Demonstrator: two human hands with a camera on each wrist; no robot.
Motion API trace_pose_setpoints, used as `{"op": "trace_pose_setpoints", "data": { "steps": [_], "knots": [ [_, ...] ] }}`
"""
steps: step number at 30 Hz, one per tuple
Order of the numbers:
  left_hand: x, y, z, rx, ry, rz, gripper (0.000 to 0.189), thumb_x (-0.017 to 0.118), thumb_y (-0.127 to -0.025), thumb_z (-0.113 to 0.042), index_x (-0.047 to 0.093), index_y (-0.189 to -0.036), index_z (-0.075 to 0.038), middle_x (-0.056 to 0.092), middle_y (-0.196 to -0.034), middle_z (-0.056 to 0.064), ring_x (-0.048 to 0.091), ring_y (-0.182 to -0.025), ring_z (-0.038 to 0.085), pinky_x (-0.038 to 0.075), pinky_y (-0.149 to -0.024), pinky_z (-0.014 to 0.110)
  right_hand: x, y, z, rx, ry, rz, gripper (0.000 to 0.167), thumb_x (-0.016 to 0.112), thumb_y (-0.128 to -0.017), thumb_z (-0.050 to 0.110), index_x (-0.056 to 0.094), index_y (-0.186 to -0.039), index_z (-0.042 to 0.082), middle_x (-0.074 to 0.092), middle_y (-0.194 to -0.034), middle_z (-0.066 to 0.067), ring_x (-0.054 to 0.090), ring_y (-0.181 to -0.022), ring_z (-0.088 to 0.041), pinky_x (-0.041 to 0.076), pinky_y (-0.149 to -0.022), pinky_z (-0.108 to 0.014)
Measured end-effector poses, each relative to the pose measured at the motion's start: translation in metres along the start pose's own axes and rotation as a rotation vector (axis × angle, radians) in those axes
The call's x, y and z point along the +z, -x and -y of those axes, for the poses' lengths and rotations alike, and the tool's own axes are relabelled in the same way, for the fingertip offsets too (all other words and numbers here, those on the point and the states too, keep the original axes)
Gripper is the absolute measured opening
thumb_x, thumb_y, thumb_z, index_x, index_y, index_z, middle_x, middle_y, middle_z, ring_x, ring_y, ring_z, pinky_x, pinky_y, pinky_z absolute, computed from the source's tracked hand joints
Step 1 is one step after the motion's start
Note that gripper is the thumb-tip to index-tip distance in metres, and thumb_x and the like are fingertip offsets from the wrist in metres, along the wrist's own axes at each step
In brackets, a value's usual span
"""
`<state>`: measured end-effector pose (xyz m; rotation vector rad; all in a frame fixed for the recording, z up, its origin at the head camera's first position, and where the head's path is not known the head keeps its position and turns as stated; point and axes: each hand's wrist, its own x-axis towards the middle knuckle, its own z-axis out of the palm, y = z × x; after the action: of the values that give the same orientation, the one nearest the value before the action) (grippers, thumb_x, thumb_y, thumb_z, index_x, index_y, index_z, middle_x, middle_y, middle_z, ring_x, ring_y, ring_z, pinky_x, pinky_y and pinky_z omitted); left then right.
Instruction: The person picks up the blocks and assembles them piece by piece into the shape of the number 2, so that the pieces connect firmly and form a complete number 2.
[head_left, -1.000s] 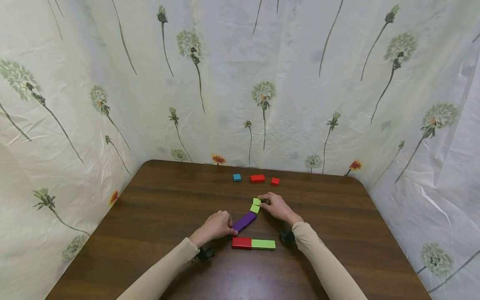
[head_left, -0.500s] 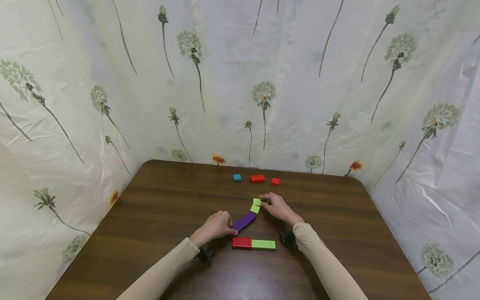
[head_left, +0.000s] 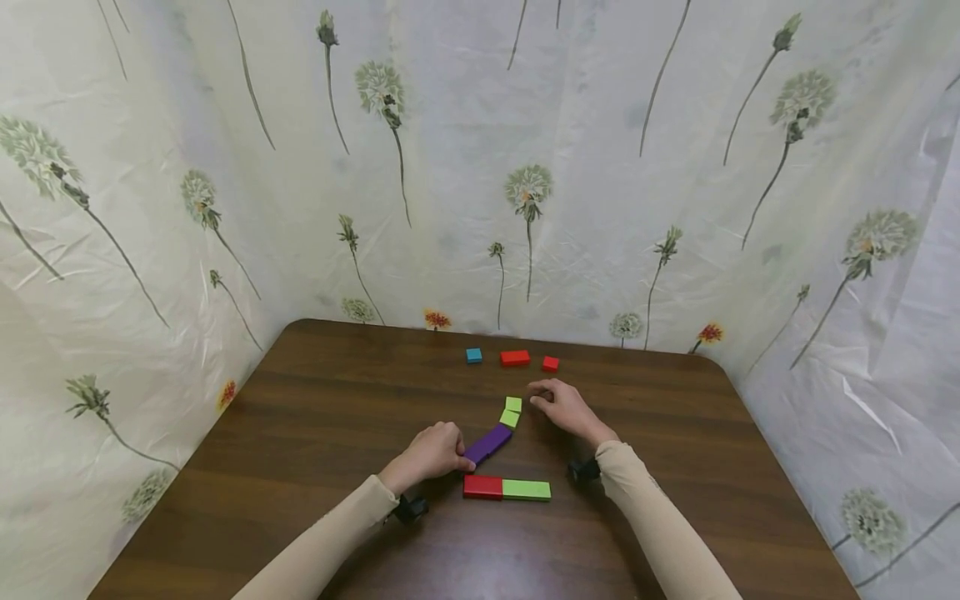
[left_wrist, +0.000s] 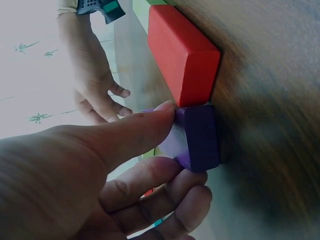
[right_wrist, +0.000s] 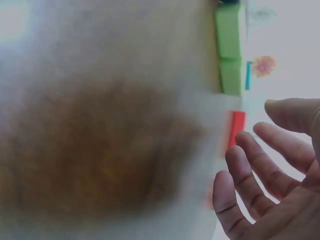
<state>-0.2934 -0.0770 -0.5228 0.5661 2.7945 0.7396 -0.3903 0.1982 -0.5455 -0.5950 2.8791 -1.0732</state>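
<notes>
In the head frame's lower middle, the left hand pinches a purple block between thumb and fingers; farther right, the right hand (fingers loosely bent, holding nothing) is just beside two lime blocks.

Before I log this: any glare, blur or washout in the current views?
Head: mostly sharp, soft glare on the wooden tabletop at bottom centre. Left wrist: floral curtain washed out to near white, purple block fairly clear. Right wrist: tabletop heavily blurred, glare in the top-left corner, red block soft-edged.
</notes>
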Motion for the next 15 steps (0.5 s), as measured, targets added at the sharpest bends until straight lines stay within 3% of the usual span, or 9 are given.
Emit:
{"op": "trace_pose_setpoints", "data": {
  "steps": [15],
  "knots": [
    [0.0,-0.001,-0.001,-0.007,0.005,-0.003,0.054,0.08,-0.079,-0.029,0.036,-0.049,-0.018,0.025,-0.047,-0.01,0.025,-0.045,0.005,0.019,-0.043,0.022,-0.026,0.005,-0.012,0.083,-0.138,-0.062,0.04,0.058,-0.098,0.026,0.056,-0.132,0.006,0.063,-0.121,-0.013,0.058,-0.11,-0.031,0.049,-0.088,-0.046]
  ]
}}
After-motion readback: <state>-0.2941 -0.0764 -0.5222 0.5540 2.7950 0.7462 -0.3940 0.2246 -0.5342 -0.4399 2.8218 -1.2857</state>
